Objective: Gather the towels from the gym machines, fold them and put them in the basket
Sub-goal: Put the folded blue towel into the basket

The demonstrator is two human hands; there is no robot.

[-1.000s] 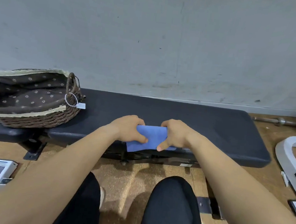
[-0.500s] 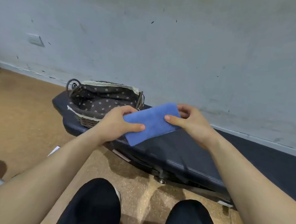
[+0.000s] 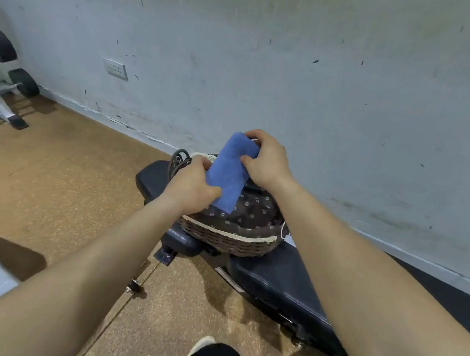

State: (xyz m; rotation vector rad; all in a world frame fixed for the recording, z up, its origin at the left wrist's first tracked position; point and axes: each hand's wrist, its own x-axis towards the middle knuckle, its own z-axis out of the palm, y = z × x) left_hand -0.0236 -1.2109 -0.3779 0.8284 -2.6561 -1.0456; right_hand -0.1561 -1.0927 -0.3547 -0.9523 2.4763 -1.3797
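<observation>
Gym bench [image 3: 275, 280], towel [image 3: 229, 174] pinched between left grip [image 3: 192, 186], right grip [image 3: 267, 164], above basket [image 3: 227, 239]

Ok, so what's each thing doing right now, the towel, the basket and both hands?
basket: open on top, sitting on the bench.
blue towel: folded, held tilted over the basket, not yet let go.
left hand: gripping the towel's lower end.
right hand: gripping the towel's upper end.

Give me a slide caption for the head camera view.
The left hand and right hand hold a folded blue towel over the lined wicker basket on a black gym bench.
</observation>
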